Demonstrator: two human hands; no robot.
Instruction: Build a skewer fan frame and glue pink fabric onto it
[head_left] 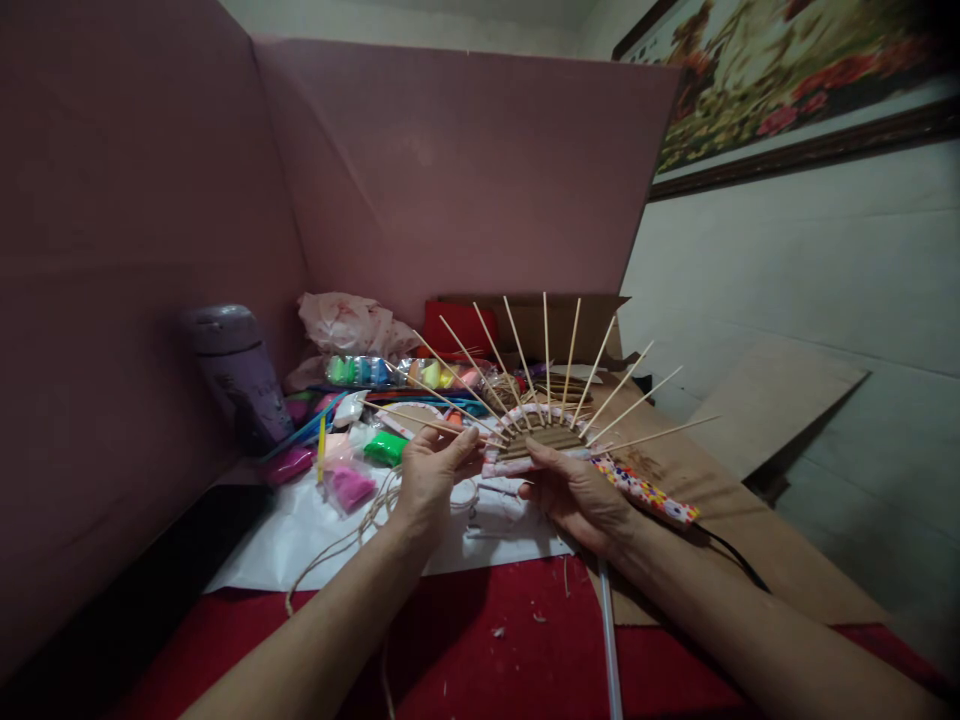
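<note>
Both hands gripped one piece. My left hand (433,472) was closed, thumb and fingertips pinched on the left edge of the brown corrugated cardboard base (541,440), a flat rounded piece held up above the table. My right hand (579,497) was closed on the lower right edge of the same base, with the thumb lying across its face. Thin wooden skewers (547,345) rose from the upper rim of the base, spread like a fan from far left to far right. A pale twine cord (341,545) trailed from below my left hand, down and to the left of the base; whether the fingers held it could not be told. A long strip with a multicoloured dotted pattern (649,494) ran just to the right of the base, past my right wrist. Beyond the base and to its left lay clear packets of coloured modelling clay (390,372); further left stood a purple lidded bottle (238,375). Beneath the base lay a white paper sheet (300,530) on a red tablecloth (495,620). Behind the base stood a pink cardboard partition (450,170).
</note>
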